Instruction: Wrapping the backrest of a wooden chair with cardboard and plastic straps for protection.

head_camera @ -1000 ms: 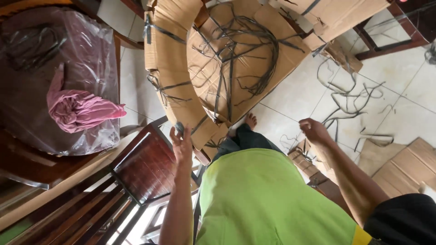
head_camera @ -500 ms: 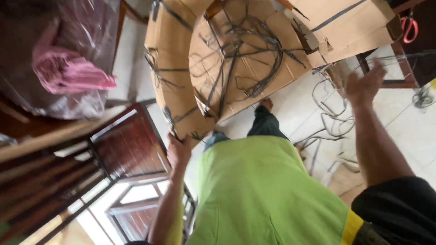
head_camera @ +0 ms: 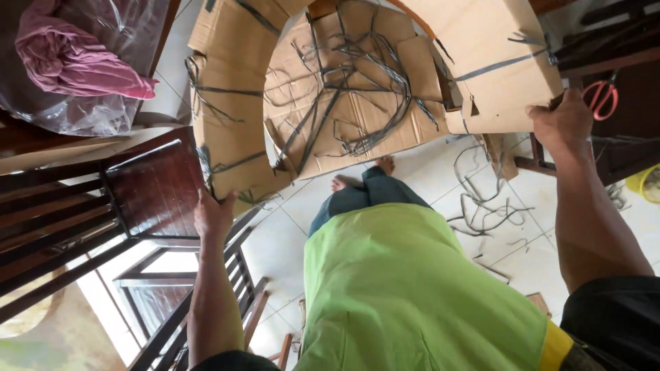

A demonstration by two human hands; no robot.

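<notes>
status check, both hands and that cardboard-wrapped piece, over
Left hand gripping one end of the curved cardboard-wrapped piece. Right hand gripping the other end. Dark wooden chair beside left hand, loose straps on floor.

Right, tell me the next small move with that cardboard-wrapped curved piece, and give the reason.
Probably lift both ends together, evenly. The left hand grips the lower left end of the cardboard-wrapped curved piece and the right hand holds its right end, so the arch spans both hands. Loose black straps hang inside it, above the tiled floor, and could snag.
</notes>
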